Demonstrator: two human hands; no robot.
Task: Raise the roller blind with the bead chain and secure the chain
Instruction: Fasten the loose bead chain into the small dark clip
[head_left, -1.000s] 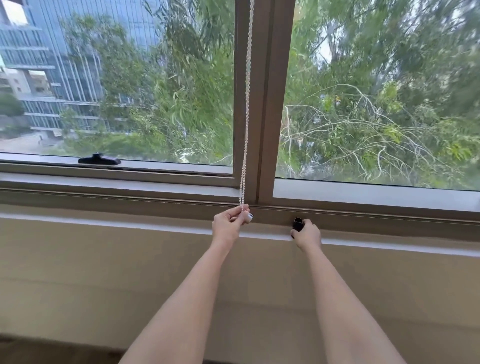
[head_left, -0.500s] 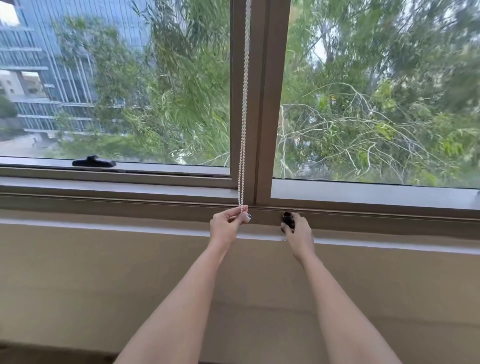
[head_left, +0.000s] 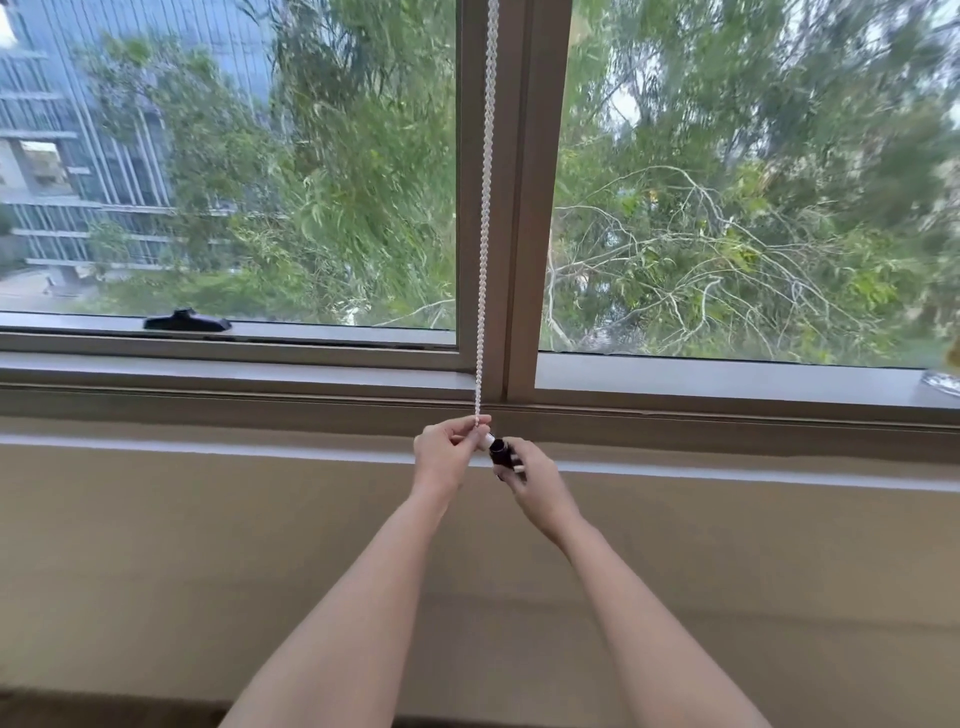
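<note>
A white bead chain (head_left: 485, 218) hangs taut down the window's centre post (head_left: 530, 197). My left hand (head_left: 451, 452) pinches the chain's lower end just below the sill line. My right hand (head_left: 535, 480) holds a small black cylindrical piece (head_left: 498, 451), which sits right next to the left hand's fingertips. Whether the black piece touches the chain is hidden by the fingers. The roller blind itself is out of view above the frame; both panes are uncovered.
A black window handle (head_left: 187, 322) lies on the left pane's lower frame. A grey sill (head_left: 234, 371) runs across, with a beige wall (head_left: 156, 571) below it. Something small and shiny (head_left: 943, 382) sits on the sill at far right.
My right hand has carried the black piece leftward from the sill ledge to beside my left hand. The left hand has kept its hold on the chain's end.
</note>
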